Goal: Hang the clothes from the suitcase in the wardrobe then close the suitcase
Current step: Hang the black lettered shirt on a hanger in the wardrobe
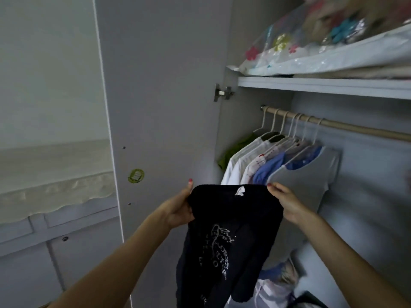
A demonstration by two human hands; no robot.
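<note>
So both hands pinch the dark shirt by its shoulders, left hand & right hand well apart, prob. to keep it flat & facing the wardrobe rail, not yet hung.

matt dark cloth shirt, glossy plastic bag, metal hinge

Black shirt with white print; green, white, blue, grey hanging clothes.

The dark shirt's print is partly hidden in folds; its hem leaves the frame.
</note>
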